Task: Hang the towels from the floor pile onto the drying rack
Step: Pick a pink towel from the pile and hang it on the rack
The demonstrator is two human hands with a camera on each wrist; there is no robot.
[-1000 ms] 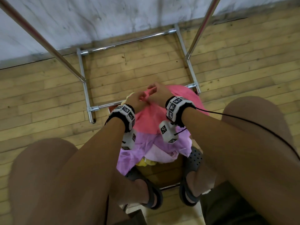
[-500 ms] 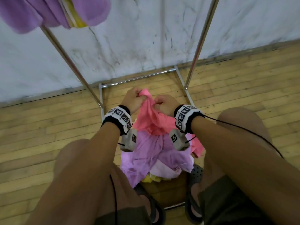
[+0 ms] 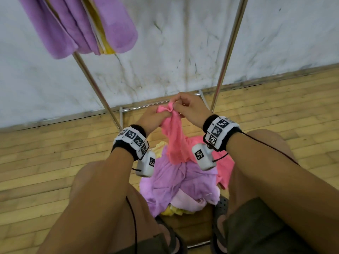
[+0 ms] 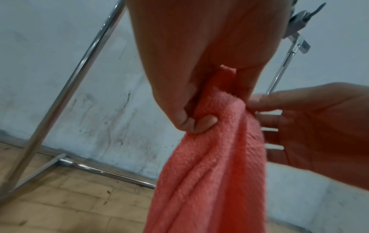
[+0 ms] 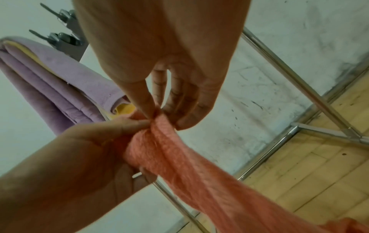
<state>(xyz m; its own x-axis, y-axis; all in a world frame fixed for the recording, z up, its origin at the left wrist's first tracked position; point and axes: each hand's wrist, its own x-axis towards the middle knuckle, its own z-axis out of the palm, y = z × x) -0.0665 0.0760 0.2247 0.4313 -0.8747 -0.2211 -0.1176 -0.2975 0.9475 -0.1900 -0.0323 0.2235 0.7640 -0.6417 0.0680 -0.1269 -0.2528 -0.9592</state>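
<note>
A pink towel (image 3: 174,138) hangs bunched from both hands above the floor pile (image 3: 181,182) of purple, pink and yellow towels. My left hand (image 3: 156,117) grips the towel's top in a fist; the left wrist view shows its curled fingers (image 4: 191,121) round the pink towel (image 4: 209,165). My right hand (image 3: 185,106) pinches the towel's upper edge just beside the left; thumb and fingertips (image 5: 157,110) meet on the pink towel (image 5: 179,157). The drying rack's steel legs (image 3: 227,52) rise ahead. Purple and yellow towels (image 3: 78,26) hang on it at top left.
The rack's base bars (image 3: 128,109) lie on the wooden floor (image 3: 45,162) against a stained white wall (image 3: 165,52). My knees and sandalled feet (image 3: 220,217) flank the pile. A black cable (image 3: 275,147) runs along my right forearm.
Both hands have risen from the pile with the pink towel, which now hangs stretched below them. The view has tilted up, showing the towels hung on the rack.
</note>
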